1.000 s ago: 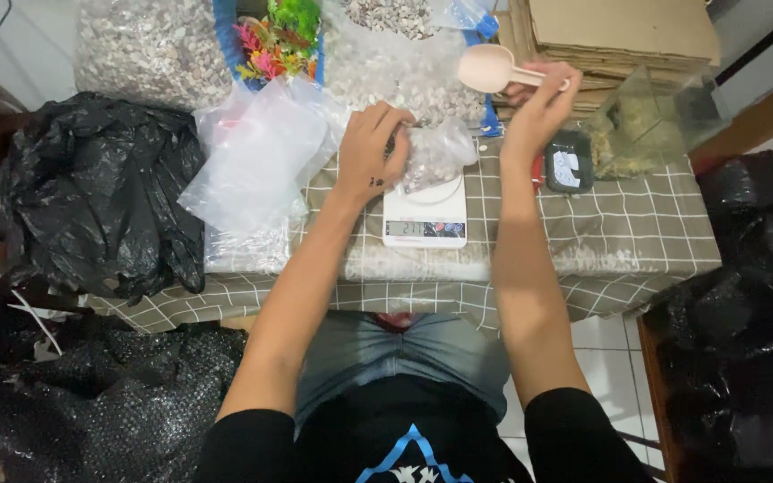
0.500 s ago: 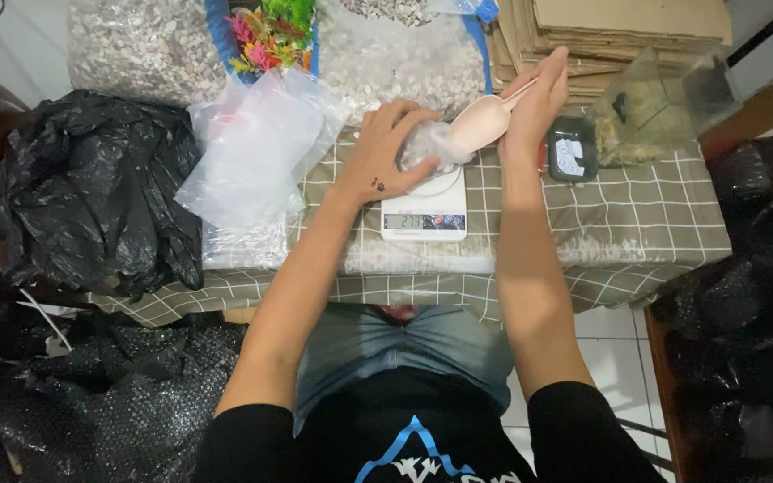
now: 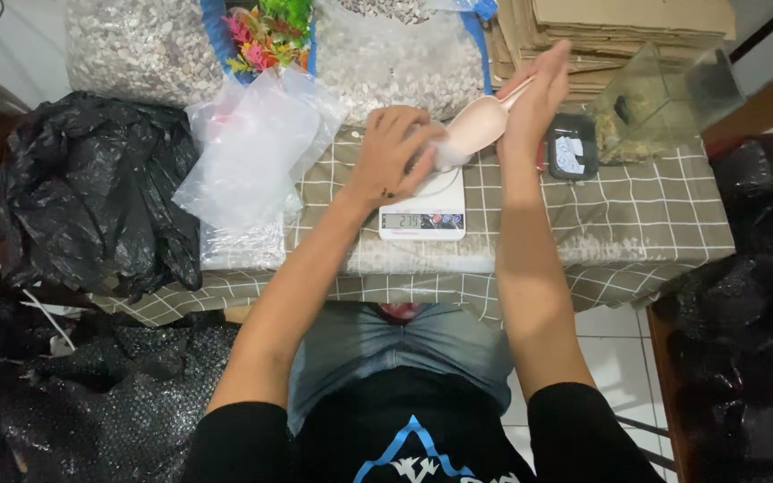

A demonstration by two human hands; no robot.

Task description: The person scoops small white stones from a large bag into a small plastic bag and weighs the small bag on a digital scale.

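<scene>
My right hand grips a pink scoop, its bowl tilted toward my left hand, whose fingers curl around a small clear bag above the white scale.

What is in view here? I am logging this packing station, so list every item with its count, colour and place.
scoop: 1, pale pink, tipped over the scale in the right hand
small bag: 1, clear, on the scale under the left hand
kitchen scale: 1, white, table middle, display lit
clear bags: a loose pile, left of the scale
big sacks of pebbles: 2, pale, table back
plastic plants: a bunch, multicoloured, between the sacks
flat cardboard: a stack, brown, back right
small tank: 1, clear, right of the scale
dark device: 1, black, beside the tank
black bags: several, both sides
tablecloth: 1, checked brown
left hand: on the small bag
right hand: holding the scoop handle
</scene>
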